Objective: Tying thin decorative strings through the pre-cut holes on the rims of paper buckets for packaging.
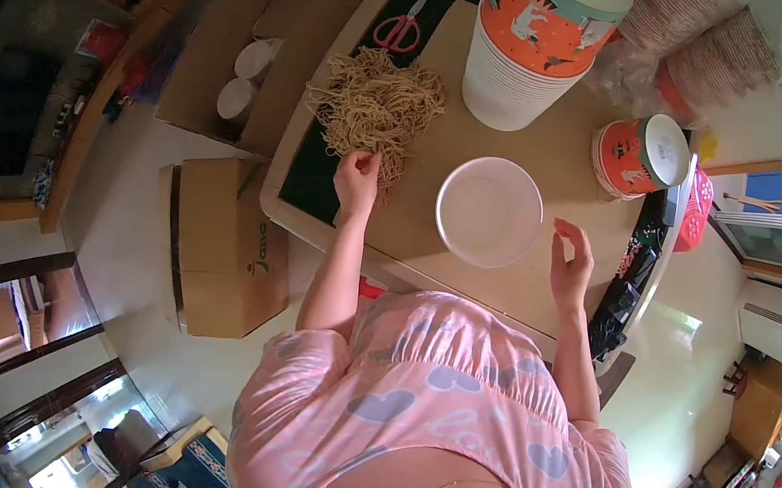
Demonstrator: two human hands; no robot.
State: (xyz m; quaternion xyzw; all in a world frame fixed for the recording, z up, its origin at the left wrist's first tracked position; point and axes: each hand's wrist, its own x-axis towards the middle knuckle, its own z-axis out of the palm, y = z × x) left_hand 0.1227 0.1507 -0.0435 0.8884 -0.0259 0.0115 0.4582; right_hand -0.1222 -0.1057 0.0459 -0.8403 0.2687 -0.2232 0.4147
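Note:
My left hand [356,183] is closed at the near edge of a loose heap of tan string [380,104], its fingertips pinching some strands. To the right of the heap, a white paper tub [489,212] stands with its round mouth facing up; its inside looks plain and white. Just right of that tub, my right hand [572,265] hovers with curved fingers a little apart. Nothing shows between them, and they do not appear to touch the rim. Pink-handled scissors [398,33] lie beyond the string, blades pointing away.
A tall stack of tubs [523,64], orange-patterned at the top, stands behind the white one. A shorter orange stack [638,156] is at the right, near bagged stacked cups [727,56]. Left of the table are an open carton [235,75] with white containers and a brown box [222,251].

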